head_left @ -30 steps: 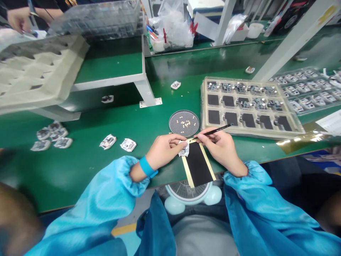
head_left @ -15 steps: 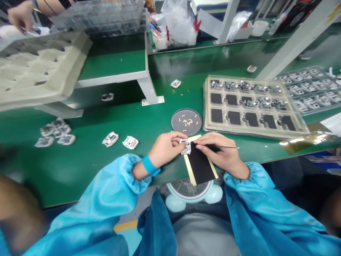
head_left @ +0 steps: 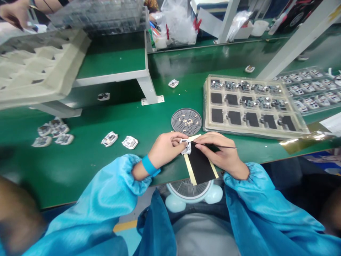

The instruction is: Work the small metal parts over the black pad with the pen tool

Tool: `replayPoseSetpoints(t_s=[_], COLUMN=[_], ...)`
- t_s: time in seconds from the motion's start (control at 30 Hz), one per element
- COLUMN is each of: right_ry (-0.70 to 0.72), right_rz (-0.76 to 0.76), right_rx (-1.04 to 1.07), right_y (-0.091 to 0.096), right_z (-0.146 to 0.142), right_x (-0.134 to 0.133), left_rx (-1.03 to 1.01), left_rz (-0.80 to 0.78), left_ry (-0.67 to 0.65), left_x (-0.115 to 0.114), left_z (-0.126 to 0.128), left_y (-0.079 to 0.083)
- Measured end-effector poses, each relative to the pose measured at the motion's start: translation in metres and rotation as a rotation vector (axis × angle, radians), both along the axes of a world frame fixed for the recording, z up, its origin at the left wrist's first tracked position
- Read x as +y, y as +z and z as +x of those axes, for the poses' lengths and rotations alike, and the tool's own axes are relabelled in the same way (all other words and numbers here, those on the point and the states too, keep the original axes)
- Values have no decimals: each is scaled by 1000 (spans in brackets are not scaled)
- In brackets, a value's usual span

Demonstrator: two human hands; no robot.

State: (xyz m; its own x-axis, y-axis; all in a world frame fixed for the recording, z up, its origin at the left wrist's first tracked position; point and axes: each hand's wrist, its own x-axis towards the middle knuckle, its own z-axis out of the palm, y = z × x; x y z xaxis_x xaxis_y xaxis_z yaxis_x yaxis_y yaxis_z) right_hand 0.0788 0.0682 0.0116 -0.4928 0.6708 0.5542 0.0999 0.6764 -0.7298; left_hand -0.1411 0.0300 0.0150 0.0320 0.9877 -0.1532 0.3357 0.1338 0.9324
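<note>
My left hand [head_left: 168, 147] is closed on a small white plastic housing [head_left: 187, 147], pinching its left side between thumb and fingers. In my right hand [head_left: 220, 153] is a pair of thin dark tweezers [head_left: 226, 146], its tip at the housing's upper right. Under both hands lies a black sheet with pale yellow edges [head_left: 202, 165], at the table's front edge. Just beyond my fingers is a round grey perforated dish [head_left: 177, 122] with several tiny pale pieces. Two more white housings, one a housing [head_left: 130, 142] and one a tilted housing [head_left: 109, 139], lie left of my left hand.
A clear blister tray [head_left: 239, 131] with metal parts and black pads stands to the right. Several housings [head_left: 64, 139] sit at the left. A raised shelf [head_left: 114, 60] bears a pulp tray [head_left: 66, 85]. Another person's hand [head_left: 16, 14] is at the upper left.
Loose housings at the back and left appear slightly farther left. The other person's hand has shifted left. My hands hold nearly the same pose, with the tweezers' tip still at the housing.
</note>
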Motion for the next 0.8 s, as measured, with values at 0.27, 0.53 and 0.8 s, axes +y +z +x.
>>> replayPoseSetpoints(t_s=[0.27, 0.53, 0.8], right_ry=[65, 101, -28], right_rz=[-122, -159, -49], right_rx=[-3, -4, 187], right_y=[-2, -3, -1], right_z=[5, 3, 5], right_x=[-2, -2, -5], left_rx=[9, 68, -76], left_rz=[28, 44, 10], left_ry=[-34, -51, -34], left_x=[-2, -3, -2], left_z=[-1, -2, -1], left_y=[1, -1, 12])
